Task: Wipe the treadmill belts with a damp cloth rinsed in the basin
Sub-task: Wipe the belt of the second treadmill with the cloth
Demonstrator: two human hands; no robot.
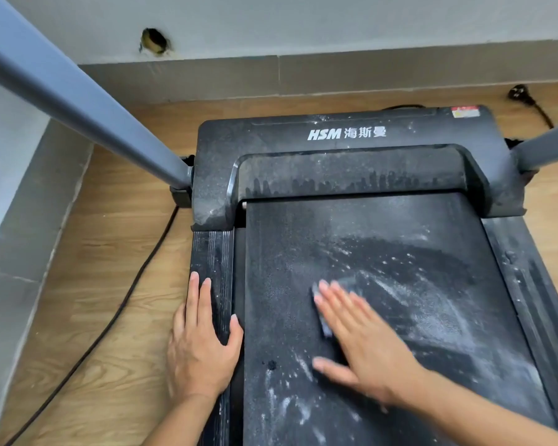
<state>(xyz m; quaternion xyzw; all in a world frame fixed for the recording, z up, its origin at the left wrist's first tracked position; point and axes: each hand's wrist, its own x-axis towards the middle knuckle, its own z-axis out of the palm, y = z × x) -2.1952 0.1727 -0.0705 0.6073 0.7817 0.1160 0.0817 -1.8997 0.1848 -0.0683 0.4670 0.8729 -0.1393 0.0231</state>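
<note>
Your left hand point(203, 342), at 7 o'clock, rests flat on the left side rail point(211, 252), fingers straight and released. Your right hand point(364, 346), at 5 o'clock, presses the cloth point(325, 320) onto the belt point(303, 239) with straight, spread fingers. Only the cloth's edge shows. White smears cover the belt toward 3 o'clock. The dusty motor cover point(351, 169) lies at 12 o'clock.

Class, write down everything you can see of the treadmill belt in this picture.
The belt is black, finely textured and rubbery-looking, lying flat, its far end running under the dusty motor cover. White dust and curved wipe streaks cover its right half; the left looks darker, cleaner. The right hand presses flat on it, a pale cloth peeking out beneath. The left hand rests on the side rail beside it.
</note>
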